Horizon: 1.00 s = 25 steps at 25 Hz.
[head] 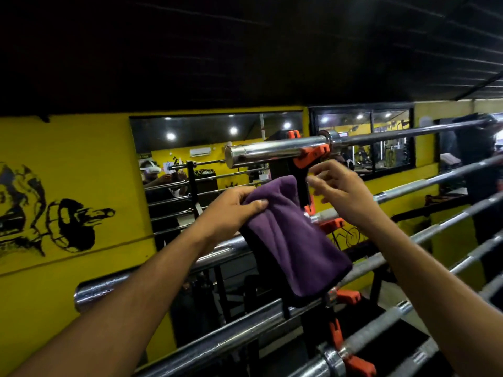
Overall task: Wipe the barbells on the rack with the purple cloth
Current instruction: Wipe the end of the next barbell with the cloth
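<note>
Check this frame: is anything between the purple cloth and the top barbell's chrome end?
Nothing visible blocks it. The purple cloth, held by the left hand, hangs just below the top barbell, open air between them. The right hand hovers beside the orange hook.

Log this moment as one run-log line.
left hand: grips folded purple cloth | right hand: open, beside cloth | top chrome barbell: on orange rack hook, untouched

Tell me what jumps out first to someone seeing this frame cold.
The purple cloth at centre, gripped by the left hand and hanging in front of the rack. Just above it, the top barbell gleams on an orange hook, with the right hand beneath. A black mural marks the yellow wall on the left.
</note>
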### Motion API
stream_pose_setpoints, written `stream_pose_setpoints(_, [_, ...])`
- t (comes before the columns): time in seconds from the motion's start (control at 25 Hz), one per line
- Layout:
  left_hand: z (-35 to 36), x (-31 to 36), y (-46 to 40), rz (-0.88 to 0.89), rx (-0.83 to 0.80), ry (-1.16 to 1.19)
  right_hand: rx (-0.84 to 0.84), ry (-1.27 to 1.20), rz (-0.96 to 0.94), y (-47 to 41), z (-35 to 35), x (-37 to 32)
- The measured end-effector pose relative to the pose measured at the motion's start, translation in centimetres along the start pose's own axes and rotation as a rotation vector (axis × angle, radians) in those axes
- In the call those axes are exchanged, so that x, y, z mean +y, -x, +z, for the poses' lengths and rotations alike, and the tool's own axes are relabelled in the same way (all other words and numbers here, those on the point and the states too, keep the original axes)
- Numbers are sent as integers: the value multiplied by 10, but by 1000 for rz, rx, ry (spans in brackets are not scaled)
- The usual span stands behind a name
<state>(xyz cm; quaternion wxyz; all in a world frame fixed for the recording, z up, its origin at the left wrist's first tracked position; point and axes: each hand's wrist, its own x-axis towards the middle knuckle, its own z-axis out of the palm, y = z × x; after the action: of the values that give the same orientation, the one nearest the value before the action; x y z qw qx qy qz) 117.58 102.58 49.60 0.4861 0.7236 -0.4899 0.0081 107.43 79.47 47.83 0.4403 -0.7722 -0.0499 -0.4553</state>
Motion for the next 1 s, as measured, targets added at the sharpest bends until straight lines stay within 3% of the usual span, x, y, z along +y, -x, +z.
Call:
stream_pose_setpoints(0.08, [3, 6, -9, -15, 28, -91, 314, -237, 142, 46, 10, 11])
stream_pose_setpoints(0.12, [8, 10, -14, -3, 17, -157, 322, -405, 266, 74, 25, 13])
stream_pose_setpoints(0.2, [24, 21, -20, 63, -27, -291, 40, -741, 626, 116, 57, 16])
stream_pose_setpoints(0.28, [50, 29, -20, 167, -125, -416, -84, -1016, 852, 132, 72, 21])
stream_pose_setpoints(0.4, [81, 33, 3, 330, -387, -611, 98, -1384, 725, 127, 64, 20])
stream_pose_setpoints(0.48, [79, 29, 22, 401, -488, -611, 192, -1449, 607, 123, 61, 17])
stream_pose_setpoints(0.6, [34, 3, 44, 423, -436, -613, 249, -1469, 504, 118, 64, 14])
stream_pose_setpoints(0.72, [-35, -36, 69, 300, -326, -883, 264, -1466, 426, 108, 68, -1])
stream_pose_setpoints(0.84, [-77, -54, 91, 206, -414, -1054, 280, -1396, 387, 74, 80, -19])
stream_pose_setpoints(1.0, [-93, -55, 99, 187, -451, -1050, 348, -1310, 342, -7, 100, -39])
